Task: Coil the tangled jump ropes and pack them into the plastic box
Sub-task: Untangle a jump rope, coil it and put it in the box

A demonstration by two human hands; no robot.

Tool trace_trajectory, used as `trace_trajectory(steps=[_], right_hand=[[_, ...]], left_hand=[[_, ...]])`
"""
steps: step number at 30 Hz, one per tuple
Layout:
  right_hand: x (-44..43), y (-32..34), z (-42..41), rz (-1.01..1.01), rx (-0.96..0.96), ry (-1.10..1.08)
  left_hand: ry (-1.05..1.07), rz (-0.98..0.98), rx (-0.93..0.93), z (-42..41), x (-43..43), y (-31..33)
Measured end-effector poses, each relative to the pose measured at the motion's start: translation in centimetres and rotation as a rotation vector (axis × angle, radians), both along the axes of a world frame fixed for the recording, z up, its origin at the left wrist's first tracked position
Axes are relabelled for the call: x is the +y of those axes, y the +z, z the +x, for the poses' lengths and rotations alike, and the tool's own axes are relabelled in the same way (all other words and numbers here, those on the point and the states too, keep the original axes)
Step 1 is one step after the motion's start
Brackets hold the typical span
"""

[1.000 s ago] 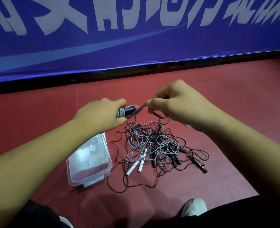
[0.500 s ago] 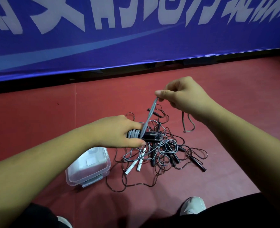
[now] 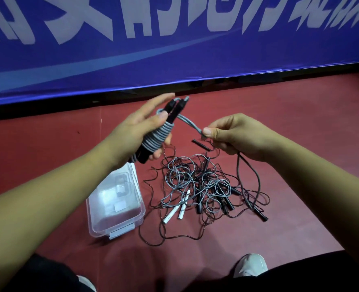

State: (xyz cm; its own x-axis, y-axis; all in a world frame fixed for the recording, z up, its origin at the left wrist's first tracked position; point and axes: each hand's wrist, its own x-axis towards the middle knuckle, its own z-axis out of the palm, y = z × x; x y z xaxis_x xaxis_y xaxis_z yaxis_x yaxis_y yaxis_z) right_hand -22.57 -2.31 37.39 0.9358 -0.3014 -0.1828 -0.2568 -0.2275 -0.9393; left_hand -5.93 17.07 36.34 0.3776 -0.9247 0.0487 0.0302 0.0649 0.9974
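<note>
Left hand (image 3: 138, 131) grips the coil (image 3: 157, 135): grey rope wound tight round two black handles held side by side. Thumb presses on top of the windings, lower fingers curl under them, and the index finger sticks out straight past the handle tips. The coil is tilted, tips pointing up and away from us, well above the floor (image 3: 300, 123).

Right hand (image 3: 233, 135) is clenched in a pinch: thumb and index fingertip clamp the strand (image 3: 190, 123), the free grey run that leaves the coil near its upper end. It spans the gap between our hands almost taut. A dark cord (image 3: 256, 180) also hangs from under the right hand down to the floor; we cannot tell how the fingers hold it.

Rest of the ropes sit in a tangled pile (image 3: 206, 186) on the floor below and between our hands, grey and dark cords looped over each other. Two white handles (image 3: 178, 209) lie at its near-left edge, several black ones in the middle and right. One loose black handle (image 3: 200, 144) is just below the right thumb.

Box (image 3: 113, 207) is on the floor just left of the pile, under our left wrist, clear, lid looks on, latch at the near end. No rope touches it except a thin dark cord running close by its right side.

Blue banner (image 3: 174, 49) behind, white shoe (image 3: 251, 265) at the bottom edge.
</note>
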Motion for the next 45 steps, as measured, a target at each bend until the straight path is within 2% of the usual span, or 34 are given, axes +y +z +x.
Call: trace_trajectory(steps=[4,7,10,14,16,22,25,31,35,40,45], right_hand=[[1.1,0.5,0.1,-0.059,0.042,0.100],[1.1,1.2,0.2,-0.075,0.037,0.075],[1.3,1.6,0.0,-0.087,0.024,0.026],[2.5,2.0,-0.4,-0.244,-0.004,0.035],[3.2,2.6,-0.4,-0.313,-0.015,0.057],[5.4,3.9,-0.5,-0.364,-0.012,0.085],[5.8,4.5,-0.4,-0.325,-0.053,0.053],[6.0,4.5,-0.6,-0.325,-0.051,0.056],[5.4,4.0,-0.4,-0.242,-0.075,-0.041],[3.8,3.5,-0.3,-0.151,-0.088,-0.130],[2.4,2.7,-0.5,-0.152,-0.091,-0.165]], left_hand=[[0.089,0.029,0.074,0.6,0.0,0.4],[0.126,0.057,0.081,0.8,0.0,0.8],[0.193,0.097,0.030,1.2,-0.1,0.9],[0.248,0.185,-0.088,2.0,-0.3,0.4],[0.268,0.237,-0.245,2.7,-0.3,0.0],[0.339,0.535,-1.059,3.5,0.4,-1.1],[0.337,0.590,-1.262,2.6,0.1,-1.1],[0.072,0.731,-1.308,1.1,-0.2,-2.4],[-0.038,0.753,-1.341,-0.5,-0.2,-2.4],[-0.123,0.670,-1.428,-2.6,-0.6,-2.3],[-0.204,0.500,-1.371,-3.3,-0.2,-2.8]])
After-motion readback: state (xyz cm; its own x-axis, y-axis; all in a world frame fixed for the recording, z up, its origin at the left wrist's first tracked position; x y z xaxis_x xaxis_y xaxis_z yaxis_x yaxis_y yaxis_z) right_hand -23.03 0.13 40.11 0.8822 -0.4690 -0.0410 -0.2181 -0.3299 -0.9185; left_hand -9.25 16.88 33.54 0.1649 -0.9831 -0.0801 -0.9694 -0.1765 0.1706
